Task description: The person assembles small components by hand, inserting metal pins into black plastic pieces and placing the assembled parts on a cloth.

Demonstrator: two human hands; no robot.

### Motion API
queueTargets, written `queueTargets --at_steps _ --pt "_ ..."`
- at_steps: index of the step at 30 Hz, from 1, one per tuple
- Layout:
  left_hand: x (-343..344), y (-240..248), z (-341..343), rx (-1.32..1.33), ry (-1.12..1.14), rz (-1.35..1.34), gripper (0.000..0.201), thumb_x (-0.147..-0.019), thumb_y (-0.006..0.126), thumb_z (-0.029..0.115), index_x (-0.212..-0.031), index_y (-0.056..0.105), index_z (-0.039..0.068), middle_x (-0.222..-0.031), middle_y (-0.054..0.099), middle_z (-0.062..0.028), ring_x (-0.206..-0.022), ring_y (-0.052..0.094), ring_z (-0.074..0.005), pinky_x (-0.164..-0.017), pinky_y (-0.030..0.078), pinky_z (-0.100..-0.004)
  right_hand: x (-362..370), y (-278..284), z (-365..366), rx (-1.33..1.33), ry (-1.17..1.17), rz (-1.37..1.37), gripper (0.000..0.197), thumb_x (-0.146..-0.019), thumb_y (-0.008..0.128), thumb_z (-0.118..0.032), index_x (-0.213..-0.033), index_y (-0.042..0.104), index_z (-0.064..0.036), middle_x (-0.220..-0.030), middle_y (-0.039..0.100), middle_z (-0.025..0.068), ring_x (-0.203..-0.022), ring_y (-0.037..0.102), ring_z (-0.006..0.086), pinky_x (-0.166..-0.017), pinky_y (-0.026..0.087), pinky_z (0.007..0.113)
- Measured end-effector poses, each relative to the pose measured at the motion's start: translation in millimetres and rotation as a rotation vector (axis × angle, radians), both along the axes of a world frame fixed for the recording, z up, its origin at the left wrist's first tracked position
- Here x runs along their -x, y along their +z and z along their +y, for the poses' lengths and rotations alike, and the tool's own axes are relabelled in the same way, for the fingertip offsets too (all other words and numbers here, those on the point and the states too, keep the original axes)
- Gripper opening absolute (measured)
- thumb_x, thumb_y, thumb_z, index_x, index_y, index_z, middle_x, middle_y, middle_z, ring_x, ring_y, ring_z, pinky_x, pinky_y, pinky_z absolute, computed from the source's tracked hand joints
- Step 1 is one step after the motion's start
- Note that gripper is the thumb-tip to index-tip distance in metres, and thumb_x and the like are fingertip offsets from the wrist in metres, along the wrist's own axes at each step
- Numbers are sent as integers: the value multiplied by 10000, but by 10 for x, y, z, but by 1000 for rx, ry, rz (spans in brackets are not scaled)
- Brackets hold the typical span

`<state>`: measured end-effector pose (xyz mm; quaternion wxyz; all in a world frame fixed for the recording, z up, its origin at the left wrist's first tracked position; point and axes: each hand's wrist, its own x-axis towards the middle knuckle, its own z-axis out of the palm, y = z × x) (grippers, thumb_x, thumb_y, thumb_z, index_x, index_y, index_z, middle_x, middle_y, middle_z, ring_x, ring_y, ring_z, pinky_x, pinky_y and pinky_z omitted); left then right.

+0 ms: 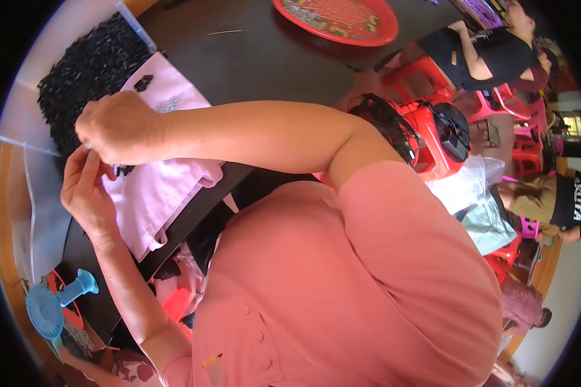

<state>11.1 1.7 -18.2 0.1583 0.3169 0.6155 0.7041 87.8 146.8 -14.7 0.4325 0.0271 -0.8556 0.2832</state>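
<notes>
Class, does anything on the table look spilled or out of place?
A few black pieces lie on the pink cloth, apart from the black heap; they could look spilled, though perhaps placed there deliberately.

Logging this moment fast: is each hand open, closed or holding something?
Left hand: fingers bent; whether it grips anything cannot be told.
Right hand: fingers curled closed; anything held is too small or hidden to tell.

There's a small blue fan (44, 313) over there, black cables (382, 121) heaped on a red stool (434, 161), and plastic bags (488, 226) near it
</notes>
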Motion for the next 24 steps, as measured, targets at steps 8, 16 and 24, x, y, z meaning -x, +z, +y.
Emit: queueTargets --at_steps 8,16,24 --pt "-3 -21 46 135 64 121 175 -917 610 36 -1057 636 -66 -818 624 -61 -635 511 -105 -584 401 -225 -75 55 100 -203 -12 -145 200 -693 681 -204 -794 677 -31 -786 665 145 -718 676 313 -554 524 433" --pt "-36 -32 2 182 158 240 120 -916 585 40 -994 636 -36 -822 610 -17 -632 489 -82 -579 378 -207 -78 97 53 -259 16 -88 214 -689 683 -214 -791 676 -27 -779 672 161 -705 679 319 -533 529 430" --pt "39 -99 5 231 150 379 92 -914 573 39 -967 640 6 -812 598 1 -639 464 -65 -577 365 -200 -42 25 31 -221 17 -97 208 -707 647 -210 -747 660 -6 -731 658 152 -659 666 307 -517 520 430"
